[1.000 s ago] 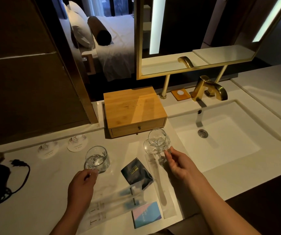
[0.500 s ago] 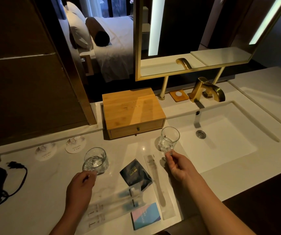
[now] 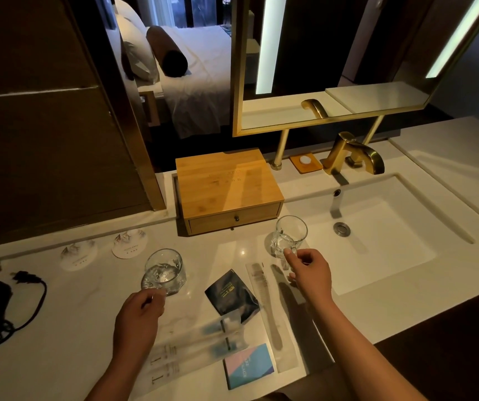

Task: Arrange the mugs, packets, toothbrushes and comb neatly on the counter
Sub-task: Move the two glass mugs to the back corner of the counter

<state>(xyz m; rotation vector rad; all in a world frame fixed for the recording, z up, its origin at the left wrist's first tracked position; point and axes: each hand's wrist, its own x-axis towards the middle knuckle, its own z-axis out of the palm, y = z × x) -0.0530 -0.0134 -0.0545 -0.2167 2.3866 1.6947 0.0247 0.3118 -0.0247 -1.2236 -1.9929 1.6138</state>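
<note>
Pinched between thumb and fingers, the handle of a clear glass mug (image 3: 289, 236) sits in the right hand (image 3: 309, 272), which reaches in from the lower right with its forearm angled across the counter edge. That mug stands upright just left of the sink (image 3: 377, 241) rim, in front of the right corner of the wooden drawer box (image 3: 226, 189). Reaching from the bottom centre, the left hand (image 3: 140, 314) is curled, its fingertips closed on the near side of a second glass mug (image 3: 164, 274), which tilts toward the camera on the white counter (image 3: 59, 328).

Between the 2 forearms lie the other items. A dark packet (image 3: 231, 293) rests just right of the tilted mug. Its lower corner touches the ends of 2 wrapped toothbrushes (image 3: 197, 342), which lie side by side on a diagonal. A comb (image 3: 267, 302) in a clear sleeve runs lengthwise under the right wrist. A blue and pink packet (image 3: 250, 366) sits near the counter's front edge.

2 round paper coasters (image 3: 102, 247) lie left of the box, and a black cord (image 3: 27, 299) trails at the far left. Behind the sink stand a gold faucet (image 3: 354, 154) and a gold-framed mirror (image 3: 333, 62); a bed (image 3: 192, 76) shows through the opening beyond.
</note>
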